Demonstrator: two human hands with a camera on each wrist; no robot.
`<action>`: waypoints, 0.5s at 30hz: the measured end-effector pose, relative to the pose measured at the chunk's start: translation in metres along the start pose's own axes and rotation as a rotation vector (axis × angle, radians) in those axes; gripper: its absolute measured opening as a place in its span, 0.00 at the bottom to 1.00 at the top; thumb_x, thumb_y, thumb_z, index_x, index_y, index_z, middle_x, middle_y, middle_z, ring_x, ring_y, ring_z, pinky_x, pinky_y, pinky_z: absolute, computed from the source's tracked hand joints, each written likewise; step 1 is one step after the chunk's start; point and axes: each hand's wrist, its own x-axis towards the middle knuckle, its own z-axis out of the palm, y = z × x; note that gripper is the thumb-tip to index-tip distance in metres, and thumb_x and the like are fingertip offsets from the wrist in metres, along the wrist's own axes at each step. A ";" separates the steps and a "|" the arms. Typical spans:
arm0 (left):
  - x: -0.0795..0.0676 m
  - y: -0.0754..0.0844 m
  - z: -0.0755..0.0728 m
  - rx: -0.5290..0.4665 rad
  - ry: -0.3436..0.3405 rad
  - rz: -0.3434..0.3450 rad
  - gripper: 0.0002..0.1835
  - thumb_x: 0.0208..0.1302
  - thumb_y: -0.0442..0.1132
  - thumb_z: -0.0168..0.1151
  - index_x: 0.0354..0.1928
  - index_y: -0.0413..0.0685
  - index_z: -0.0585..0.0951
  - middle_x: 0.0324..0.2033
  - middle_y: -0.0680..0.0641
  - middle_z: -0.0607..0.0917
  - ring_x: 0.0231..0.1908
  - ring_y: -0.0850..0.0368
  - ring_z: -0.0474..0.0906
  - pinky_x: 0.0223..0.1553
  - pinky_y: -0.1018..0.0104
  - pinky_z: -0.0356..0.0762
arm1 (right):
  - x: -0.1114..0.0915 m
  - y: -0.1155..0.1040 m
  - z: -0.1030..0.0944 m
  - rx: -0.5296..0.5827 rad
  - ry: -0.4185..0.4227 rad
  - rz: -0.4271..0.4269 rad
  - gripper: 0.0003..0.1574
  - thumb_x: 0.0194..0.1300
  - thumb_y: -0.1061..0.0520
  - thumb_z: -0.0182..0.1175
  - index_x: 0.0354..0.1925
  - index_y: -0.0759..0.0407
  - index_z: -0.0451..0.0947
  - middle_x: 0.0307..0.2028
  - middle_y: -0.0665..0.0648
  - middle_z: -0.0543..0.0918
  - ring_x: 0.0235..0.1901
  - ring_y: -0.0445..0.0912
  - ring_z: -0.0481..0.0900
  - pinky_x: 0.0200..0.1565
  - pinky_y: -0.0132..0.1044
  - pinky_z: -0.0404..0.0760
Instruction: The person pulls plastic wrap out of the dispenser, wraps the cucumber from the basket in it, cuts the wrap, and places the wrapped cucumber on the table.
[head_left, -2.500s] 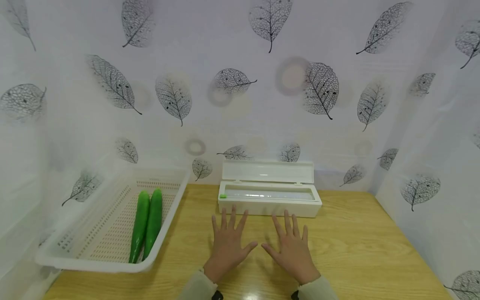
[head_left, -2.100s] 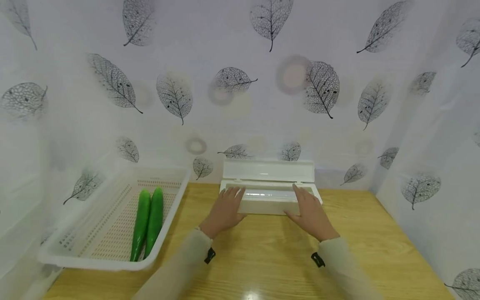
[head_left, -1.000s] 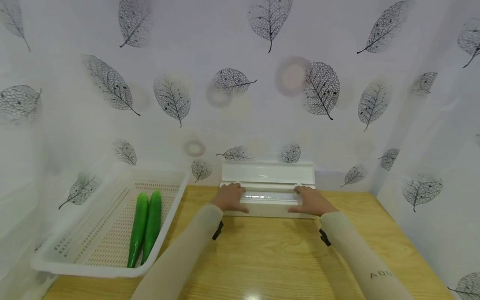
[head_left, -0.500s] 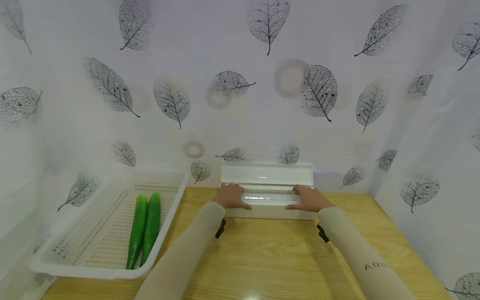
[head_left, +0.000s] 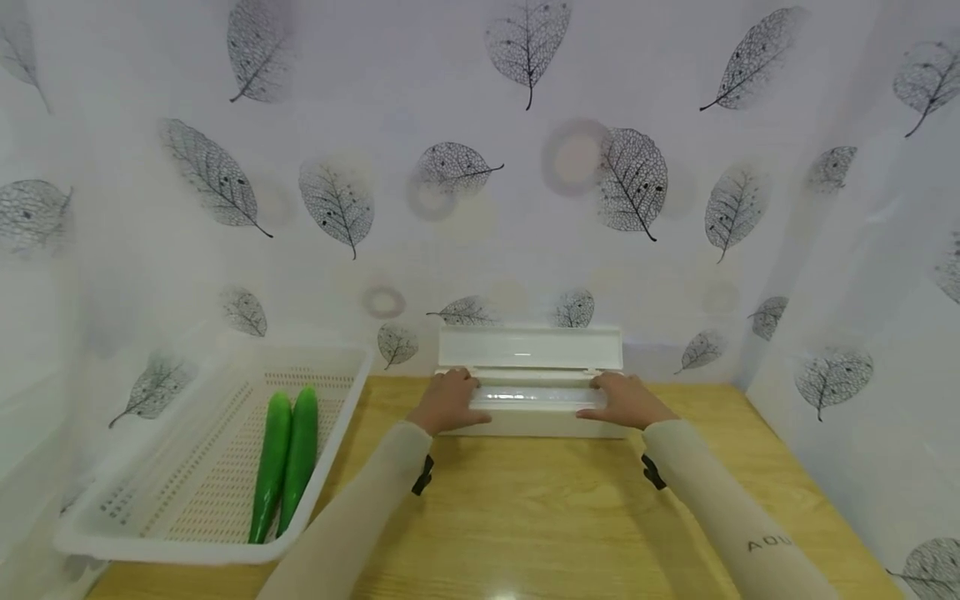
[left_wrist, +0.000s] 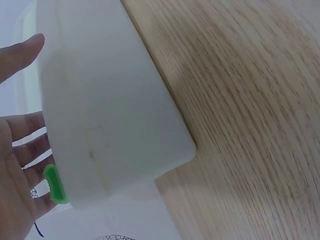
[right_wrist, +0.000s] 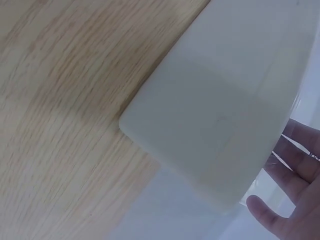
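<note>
A long white cling film dispenser [head_left: 532,423] stands on the table against the backdrop, its lid [head_left: 528,348] raised. Clear film [head_left: 536,395] shows in its opening. At the dispenser's left end my left hand [head_left: 444,402] reaches over the top, fingers behind the front edge and thumb at the front side. My right hand [head_left: 628,402] does the same at the right end. Both wrist views show each thumb standing apart from loosely extended fingers. Beside my left fingers is a green slider [left_wrist: 55,184]. Whether the fingertips touch the film is hard to see.
To the left sits a white perforated basket [head_left: 168,552] holding two cucumbers [head_left: 272,458] side by side. Wooden tabletop [head_left: 517,508] stretches in front of the dispenser. A leaf-patterned sheet [head_left: 480,242] hangs close behind and along the sides.
Both hands have moved forward from over the table in front of the dispenser to its two ends. Lately they have shifted slightly apart. Dispenser and basket stay in place.
</note>
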 end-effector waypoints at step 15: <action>0.012 -0.003 -0.010 0.018 -0.069 -0.009 0.34 0.53 0.64 0.62 0.52 0.47 0.79 0.52 0.47 0.82 0.53 0.50 0.76 0.59 0.46 0.67 | 0.004 0.000 -0.005 -0.012 -0.025 -0.006 0.49 0.54 0.32 0.62 0.60 0.67 0.69 0.54 0.67 0.78 0.51 0.60 0.78 0.54 0.58 0.73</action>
